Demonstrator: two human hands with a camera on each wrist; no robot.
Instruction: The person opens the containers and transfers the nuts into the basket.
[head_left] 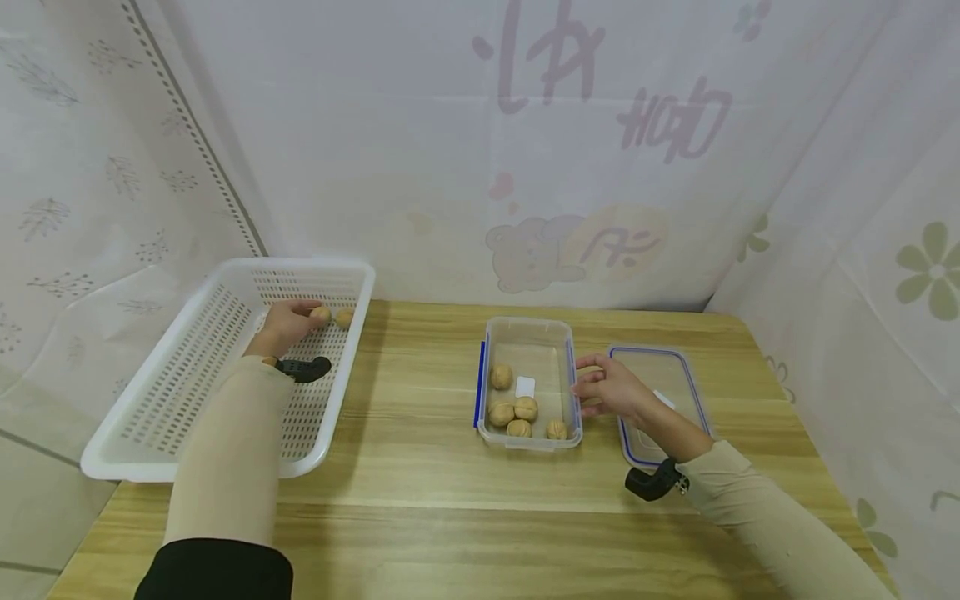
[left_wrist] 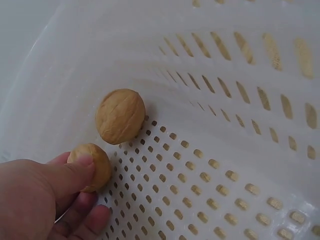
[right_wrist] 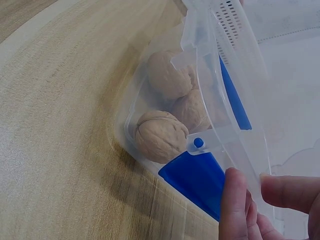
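Note:
In the white perforated plastic basket point(head_left: 347, 367), my left hand point(head_left: 288, 325) pinches a walnut point(left_wrist: 101, 167) between thumb and fingers. Close beside it, another walnut point(left_wrist: 120, 116) lies against the basket wall. My right hand point(head_left: 617, 392) is at the right side of a clear plastic food container point(head_left: 547, 342). The right wrist view shows its thumb and fingers point(right_wrist: 234, 200) on either side of the container's wall near a blue clip point(right_wrist: 197, 180). Several walnuts point(head_left: 502, 377) sit inside the container, mostly toward its near end, around a small white label point(head_left: 525, 387).
A clear lid with a blue seal point(head_left: 656, 367) lies on the wooden table point(head_left: 420, 483) right of the container, partly behind the right hand. Printed white curtains point(head_left: 420, 167) hang behind and at both sides. The basket stands at the table's left.

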